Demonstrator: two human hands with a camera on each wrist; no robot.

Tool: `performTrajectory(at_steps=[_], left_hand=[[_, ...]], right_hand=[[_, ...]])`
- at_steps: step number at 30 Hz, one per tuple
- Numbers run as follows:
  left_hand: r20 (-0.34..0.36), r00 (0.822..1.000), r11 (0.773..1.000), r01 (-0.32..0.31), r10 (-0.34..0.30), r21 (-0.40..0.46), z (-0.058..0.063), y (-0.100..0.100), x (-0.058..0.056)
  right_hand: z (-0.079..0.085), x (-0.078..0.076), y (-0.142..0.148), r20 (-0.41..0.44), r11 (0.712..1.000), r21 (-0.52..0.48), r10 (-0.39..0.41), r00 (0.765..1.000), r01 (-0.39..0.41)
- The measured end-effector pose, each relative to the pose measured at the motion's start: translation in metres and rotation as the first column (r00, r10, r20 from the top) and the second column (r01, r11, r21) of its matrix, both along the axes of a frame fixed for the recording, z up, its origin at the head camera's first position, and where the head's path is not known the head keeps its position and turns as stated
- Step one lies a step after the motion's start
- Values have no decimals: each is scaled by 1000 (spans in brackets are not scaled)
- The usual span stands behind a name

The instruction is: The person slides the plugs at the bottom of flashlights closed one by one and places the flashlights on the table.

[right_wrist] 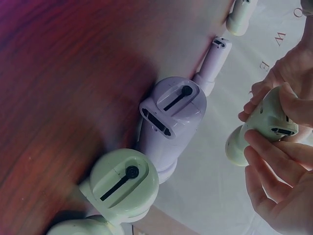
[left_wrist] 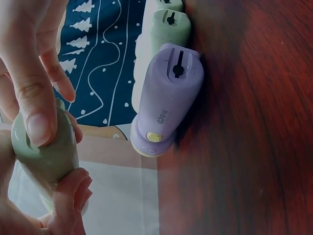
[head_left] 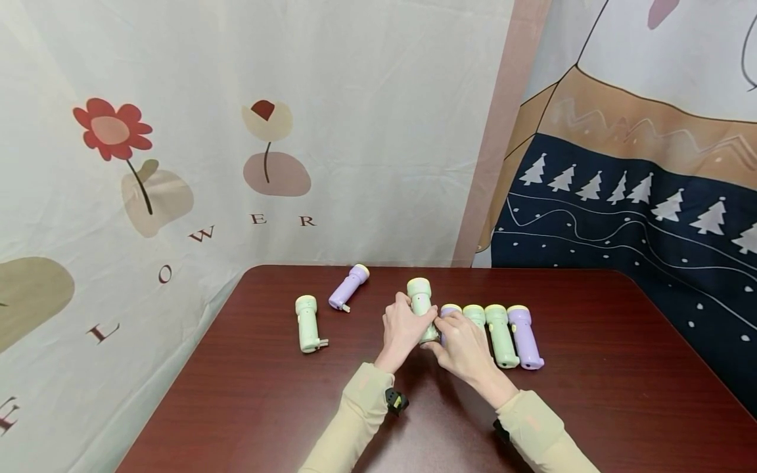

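My left hand (head_left: pixel 407 328) grips a pale green flashlight (head_left: pixel 420 295) around its barrel, with the yellow-rimmed head pointing away from me. At its tail end my right hand (head_left: pixel 464 345) pinches it; in the left wrist view the thumb (left_wrist: pixel 39 127) lies on the tail. The right wrist view shows a dark slot (right_wrist: pixel 282 131) in that end, close to the right fingertips. Just right of the hands, a purple flashlight (right_wrist: pixel 171 117) begins a side-by-side row, partly hidden by the right hand in the head view.
The row continues with a green flashlight (head_left: pixel 474 314), another green one (head_left: pixel 501 338) and a purple one (head_left: pixel 526 338). Left of the hands lie a green flashlight (head_left: pixel 307 325) and a purple flashlight (head_left: pixel 349 289), both with plug prongs out. The brown table (head_left: pixel 248 407) meets a printed curtain (head_left: pixel 378 131) behind.
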State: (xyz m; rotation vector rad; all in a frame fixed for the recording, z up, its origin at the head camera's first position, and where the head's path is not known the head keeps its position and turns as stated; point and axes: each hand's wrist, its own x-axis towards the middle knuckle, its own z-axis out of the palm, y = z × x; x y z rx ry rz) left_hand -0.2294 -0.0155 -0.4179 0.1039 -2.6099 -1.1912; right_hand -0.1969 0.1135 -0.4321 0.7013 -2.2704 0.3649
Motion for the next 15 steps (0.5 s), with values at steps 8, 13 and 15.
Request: performTrajectory(at_steps=[8,13,15], left_hand=[[11,1000,1000,1,-1,4,-2,0,-1],[14,1000,1000,2,-3,5,-3,0,-1],[17,1000,1000,2,-2,2,-3,0,-1]], right_hand=[[0,1,0,25,1000,-1,-13,1000,13],[1,1,-1,28,1000,0,-21,999,21],[0,1,-1,29,1000,3,-25,999,25]])
